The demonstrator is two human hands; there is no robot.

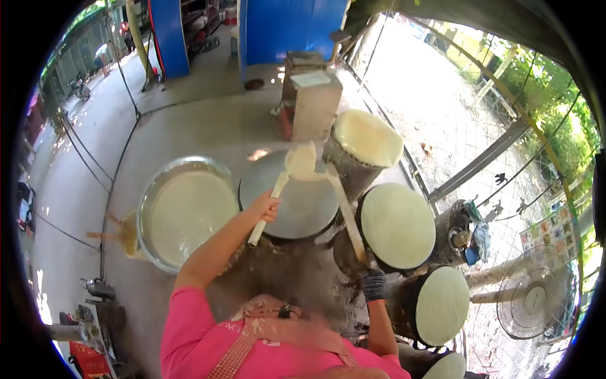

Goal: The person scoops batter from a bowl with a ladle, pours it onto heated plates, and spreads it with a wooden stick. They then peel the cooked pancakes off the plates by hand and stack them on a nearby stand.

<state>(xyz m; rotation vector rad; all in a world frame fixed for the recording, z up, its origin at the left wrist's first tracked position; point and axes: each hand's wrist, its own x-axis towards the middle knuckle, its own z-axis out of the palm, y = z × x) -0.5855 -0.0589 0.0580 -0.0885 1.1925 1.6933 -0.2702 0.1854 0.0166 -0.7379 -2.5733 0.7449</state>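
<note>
My left hand (pixel 265 207) grips the handle of a batter-coated ladle (pixel 300 159), its bowl over the far part of a round grey griddle (pixel 303 211). My right hand (pixel 374 283), in a dark striped glove, is closed around the lower end of a long wooden spreader (pixel 348 218). The spreader's batter-covered head meets the ladle bowl in this view. To the left of the griddle stands a wide metal basin (pixel 144 237) of pale batter (pixel 189 211).
On the right, round griddles on drum stoves carry pale sheets of batter (pixel 398 224), (pixel 443 305), (pixel 368 138). A fan (pixel 535 299) stands at the far right before a wire fence. Beyond the griddle is a box-like stand (pixel 315 107). Steam drifts near my body.
</note>
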